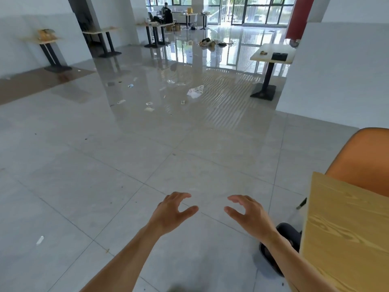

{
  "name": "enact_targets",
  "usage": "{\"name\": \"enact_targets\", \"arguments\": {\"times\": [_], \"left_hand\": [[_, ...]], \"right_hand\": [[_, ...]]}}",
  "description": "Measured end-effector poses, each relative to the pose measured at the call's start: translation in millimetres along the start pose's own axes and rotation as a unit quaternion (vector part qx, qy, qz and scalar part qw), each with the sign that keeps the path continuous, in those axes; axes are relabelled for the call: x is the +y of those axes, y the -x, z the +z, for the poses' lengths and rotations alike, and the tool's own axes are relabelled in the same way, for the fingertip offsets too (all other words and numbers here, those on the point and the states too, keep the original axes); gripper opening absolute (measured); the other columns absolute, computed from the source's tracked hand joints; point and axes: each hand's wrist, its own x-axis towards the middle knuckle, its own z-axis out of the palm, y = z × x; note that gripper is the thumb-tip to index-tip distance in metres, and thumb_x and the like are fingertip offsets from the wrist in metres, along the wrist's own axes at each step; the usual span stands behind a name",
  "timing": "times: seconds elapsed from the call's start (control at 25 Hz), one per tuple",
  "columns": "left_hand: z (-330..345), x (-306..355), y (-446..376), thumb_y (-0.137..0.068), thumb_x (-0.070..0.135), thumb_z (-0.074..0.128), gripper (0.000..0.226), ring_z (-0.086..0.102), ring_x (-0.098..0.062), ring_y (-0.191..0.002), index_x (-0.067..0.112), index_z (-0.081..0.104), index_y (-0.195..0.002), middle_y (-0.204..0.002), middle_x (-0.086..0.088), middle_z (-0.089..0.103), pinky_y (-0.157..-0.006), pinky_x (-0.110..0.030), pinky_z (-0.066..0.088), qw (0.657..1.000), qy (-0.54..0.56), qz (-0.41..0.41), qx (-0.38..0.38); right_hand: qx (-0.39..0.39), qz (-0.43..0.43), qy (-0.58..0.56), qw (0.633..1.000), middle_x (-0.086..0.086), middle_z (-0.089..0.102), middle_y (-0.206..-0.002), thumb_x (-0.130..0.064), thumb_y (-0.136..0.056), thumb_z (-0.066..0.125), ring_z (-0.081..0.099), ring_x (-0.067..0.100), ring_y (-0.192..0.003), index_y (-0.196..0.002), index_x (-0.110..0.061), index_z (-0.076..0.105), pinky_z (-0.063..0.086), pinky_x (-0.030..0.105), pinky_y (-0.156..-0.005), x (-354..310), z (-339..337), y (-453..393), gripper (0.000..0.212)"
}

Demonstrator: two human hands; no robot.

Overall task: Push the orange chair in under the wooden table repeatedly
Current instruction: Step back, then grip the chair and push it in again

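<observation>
The orange chair [362, 163] stands at the right edge of the view, its curved shell partly hidden behind the corner of the wooden table [345, 234], which fills the lower right. One dark chair leg shows left of the table edge. My left hand [171, 211] and my right hand [247, 211] hover side by side over the grey floor tiles, left of the table, fingers loosely spread and holding nothing. Neither hand touches the chair or the table.
A dark shoe [280, 245] rests on the floor by the table's left edge. A white plastic bag [195, 91] and scraps of litter lie on the shiny floor ahead. A pedestal table [271, 53] stands far right; more tables line the left wall. A person sits far back.
</observation>
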Motion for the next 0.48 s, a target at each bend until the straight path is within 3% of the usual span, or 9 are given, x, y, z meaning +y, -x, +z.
{"name": "enact_targets", "arguments": {"times": [0.24, 0.48], "left_hand": [[-18.8, -19.7, -154.3, -0.085, 0.074, 0.045, 0.063, 0.04, -0.006, -0.132, 0.038, 0.046, -0.137, -0.143, 0.015, 0.046, -0.11, -0.039, 0.036, 0.997, -0.02, 0.043, -0.062], [-52.4, -17.6, -328.0, -0.086, 0.072, 0.043, 0.063, 0.041, -0.009, -0.132, 0.035, 0.048, -0.137, -0.142, 0.014, 0.047, -0.11, -0.04, 0.036, 0.984, -0.06, 0.105, -0.133]], "right_hand": [[-0.005, 0.041, 0.052, 0.998, -0.017, 0.059, -0.12, -0.061, -0.088, 0.055, 0.052, 0.005, -0.115, -0.124, -0.041, 0.056, 0.045, 0.032, -0.097, 10.0, -7.1, -126.3, 0.042], [0.034, 0.135, 0.072, 0.988, -0.018, 0.06, -0.121, -0.063, -0.088, 0.052, 0.054, 0.004, -0.111, -0.124, -0.04, 0.056, 0.045, 0.027, -0.089, 15.5, -33.8, -247.4, 0.043]]}}
